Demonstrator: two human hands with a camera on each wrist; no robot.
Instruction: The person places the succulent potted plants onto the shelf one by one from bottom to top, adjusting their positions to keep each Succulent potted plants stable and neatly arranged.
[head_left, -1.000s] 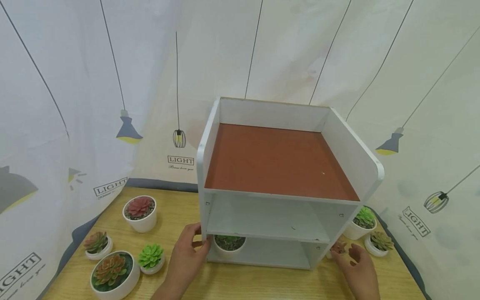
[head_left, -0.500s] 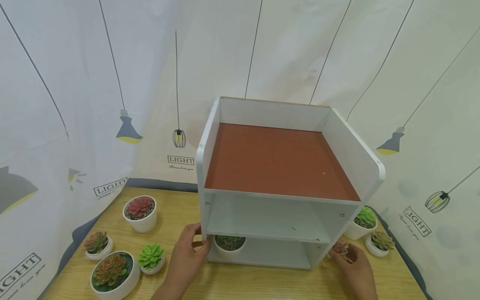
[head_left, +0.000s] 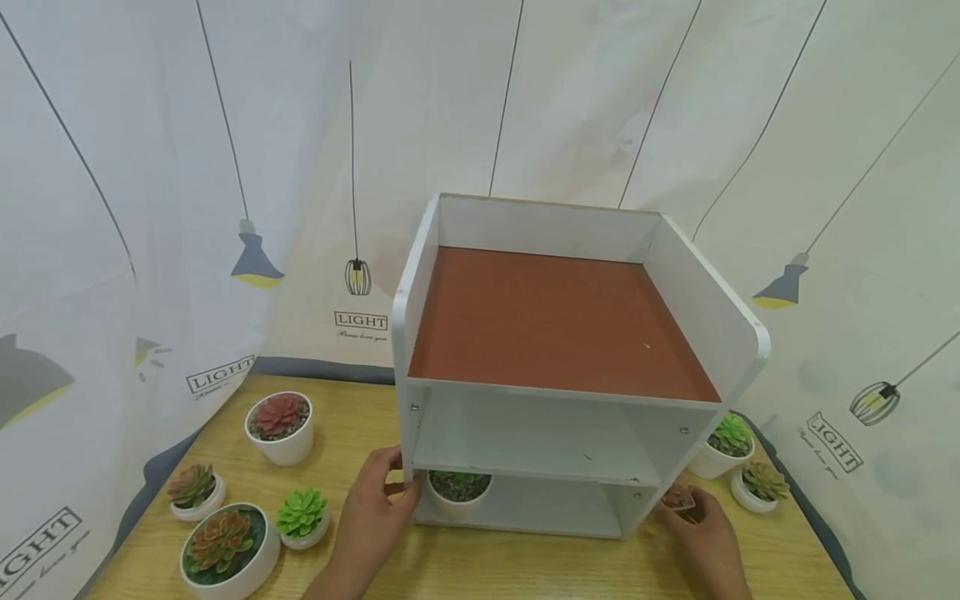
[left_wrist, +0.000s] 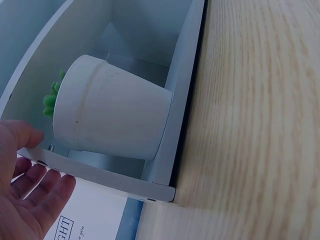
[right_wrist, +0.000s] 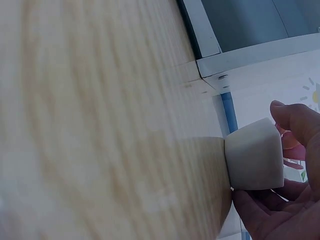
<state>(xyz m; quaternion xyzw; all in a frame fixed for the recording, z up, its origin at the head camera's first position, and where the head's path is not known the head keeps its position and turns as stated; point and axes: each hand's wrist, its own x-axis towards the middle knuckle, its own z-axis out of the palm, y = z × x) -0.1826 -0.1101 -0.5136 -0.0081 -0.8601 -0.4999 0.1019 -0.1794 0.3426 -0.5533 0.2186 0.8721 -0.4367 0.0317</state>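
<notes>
A white shelf unit (head_left: 555,477) with a brown top panel (head_left: 555,325) stands on the wooden table. My left hand (head_left: 377,510) grips the front edge of its left side panel, thumb inside and fingers outside. Just inside, on the bottom shelf, sits a white pot with a green succulent (left_wrist: 112,107); the board above partly hides it in the head view. Beside the unit's right side, my right hand (head_left: 705,533) holds a small white potted succulent (right_wrist: 255,155) with reddish leaves between thumb and fingers. Its base appears to be at the table surface.
Left of the unit are a red succulent (head_left: 281,429), a small reddish-green one (head_left: 197,490), a large orange-green one (head_left: 228,550) and a small bright green one (head_left: 302,517). Behind my right hand stand a green succulent (head_left: 723,447) and an olive one (head_left: 759,486). A printed curtain (head_left: 315,167) hangs behind.
My right hand has moved slightly left and its fingers have closed round the small reddish potted succulent. My left hand keeps its grip on the shelf unit.
</notes>
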